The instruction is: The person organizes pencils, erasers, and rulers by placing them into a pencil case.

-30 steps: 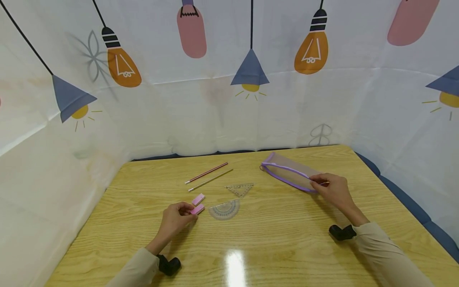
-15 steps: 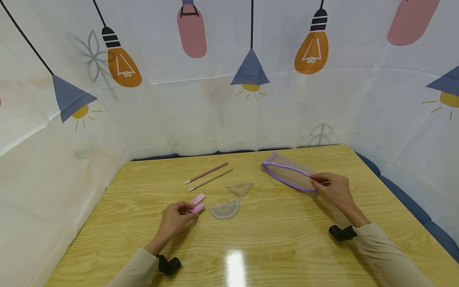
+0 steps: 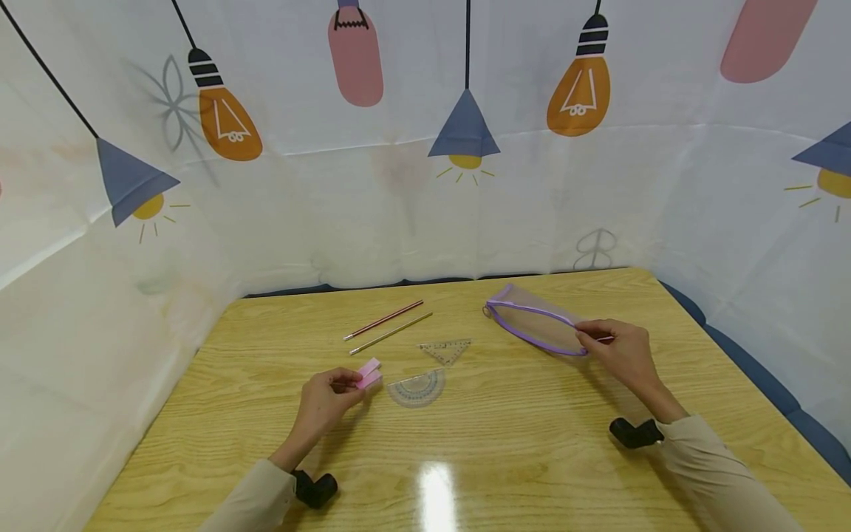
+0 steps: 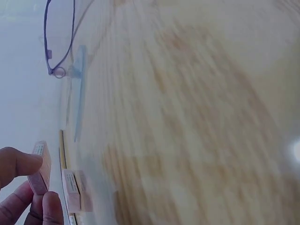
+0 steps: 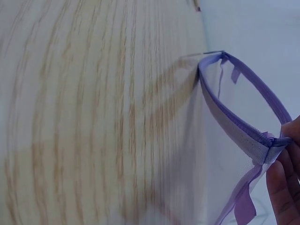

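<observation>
My left hand (image 3: 324, 403) pinches a pink eraser (image 3: 369, 380) between thumb and fingers, and the left wrist view shows this held eraser (image 4: 41, 166) raised off the table. A second pink eraser (image 4: 71, 191) lies on the wood just beyond it. At the right, my right hand (image 3: 620, 355) pinches the near end of a see-through pencil case (image 3: 532, 318) with purple zip edging. The zip is undone and the mouth gapes wide, as the purple edging (image 5: 241, 136) in the right wrist view shows.
Past the erasers lie a red pencil (image 3: 383, 320) and a gold pencil (image 3: 391, 334), side by side. A clear protractor (image 3: 417, 390) and a clear set square (image 3: 445, 351) lie mid-table. A printed cloth (image 3: 399, 214) hangs behind the table.
My left hand has lifted one eraser slightly off the table, so it now overlaps the other in the head view. The right hand and pencil case have barely shifted.
</observation>
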The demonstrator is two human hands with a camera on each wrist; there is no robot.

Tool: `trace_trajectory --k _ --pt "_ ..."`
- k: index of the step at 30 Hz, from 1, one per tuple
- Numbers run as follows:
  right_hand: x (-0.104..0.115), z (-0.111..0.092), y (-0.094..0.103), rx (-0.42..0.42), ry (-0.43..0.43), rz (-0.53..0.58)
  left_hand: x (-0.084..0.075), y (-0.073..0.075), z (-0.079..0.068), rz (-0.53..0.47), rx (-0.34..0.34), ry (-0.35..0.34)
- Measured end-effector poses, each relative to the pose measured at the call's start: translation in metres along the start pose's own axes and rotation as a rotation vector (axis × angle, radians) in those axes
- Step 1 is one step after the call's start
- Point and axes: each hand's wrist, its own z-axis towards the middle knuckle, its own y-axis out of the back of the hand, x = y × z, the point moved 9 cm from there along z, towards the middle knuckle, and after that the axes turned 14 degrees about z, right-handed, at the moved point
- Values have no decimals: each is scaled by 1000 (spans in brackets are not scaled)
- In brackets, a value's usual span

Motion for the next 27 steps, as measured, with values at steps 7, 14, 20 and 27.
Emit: trace_trajectory --k 7,14,20,27 --pt "2 0 2 -8 -22 15 -11 -1 -2 -50 22 -18" --pt "2 0 4 -17 -34 28 -28 0 -4 -78 15 -58" --pt "4 -1 5 -24 -40 28 -38 -3 -6 -142 25 -76" --pt "-1 -4 7 -48 -82 49 -52 -7 -7 -161 15 -130"
